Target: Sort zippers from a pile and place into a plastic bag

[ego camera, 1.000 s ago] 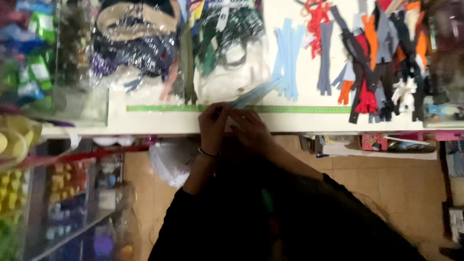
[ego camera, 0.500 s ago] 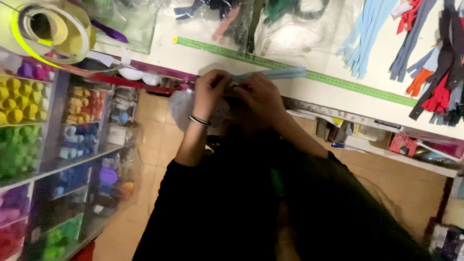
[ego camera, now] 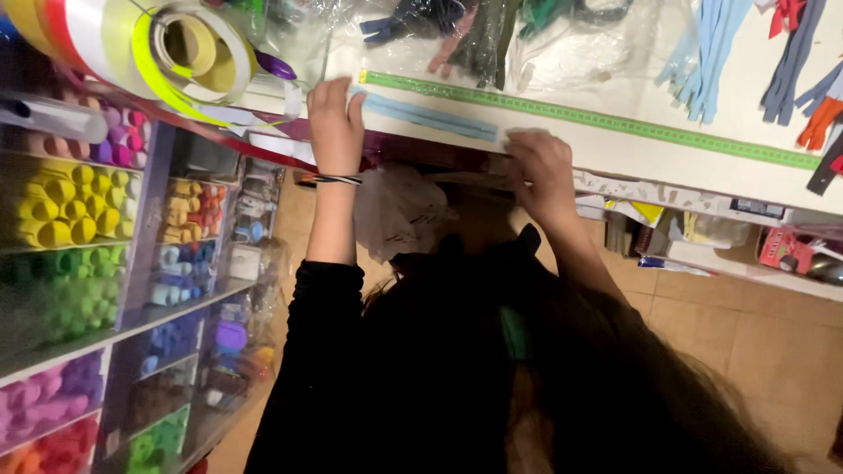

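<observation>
My hands have moved apart: left hand [ego camera: 335, 114] and right hand [ego camera: 537, 167] now press flat fingers on the blue zipper [ego camera: 430, 117], stretched along the bench's [ego camera: 615, 149] green ruler [ego camera: 615, 118].

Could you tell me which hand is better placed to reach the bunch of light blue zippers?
Probably the right. The right hand is at the end of the stretched zipper nearer that bunch; the left hand presses the opposite end, beside the tape rolls.

left hand [ego camera: 335, 118] — fingers flat | right hand [ego camera: 542, 167] — fingers curled
</observation>
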